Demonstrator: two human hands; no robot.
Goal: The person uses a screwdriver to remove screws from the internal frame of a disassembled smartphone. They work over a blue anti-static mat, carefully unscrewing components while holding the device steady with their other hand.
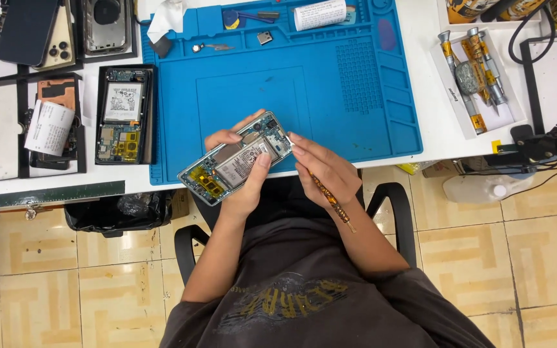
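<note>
1. Head view: the left hand (243, 177) cradles one opened smartphone with its back cover off, showing a silver battery and yellow flex parts (234, 158); the fingers curl around its edges and the thumb lies across the battery. The phone is held tilted in the air at the near edge of the blue silicone repair mat (356, 96).
2. The right hand (327, 169) has its fingers closed in a pen grip on one slim orange-and-silver screwdriver (331, 201), whose tip meets the upper right part of the phone.
3. One mat lies on the white bench (430, 122). On its far edge sit one white paper roll (320, 14) and a few small parts.
4. Left of the mat lies one second opened phone in a black tray (124, 115).
5. To the right, one white tray (478, 84) holds about three screwdrivers of the same kind.
6. Further left, two more phones lie stacked (33, 29).
</note>
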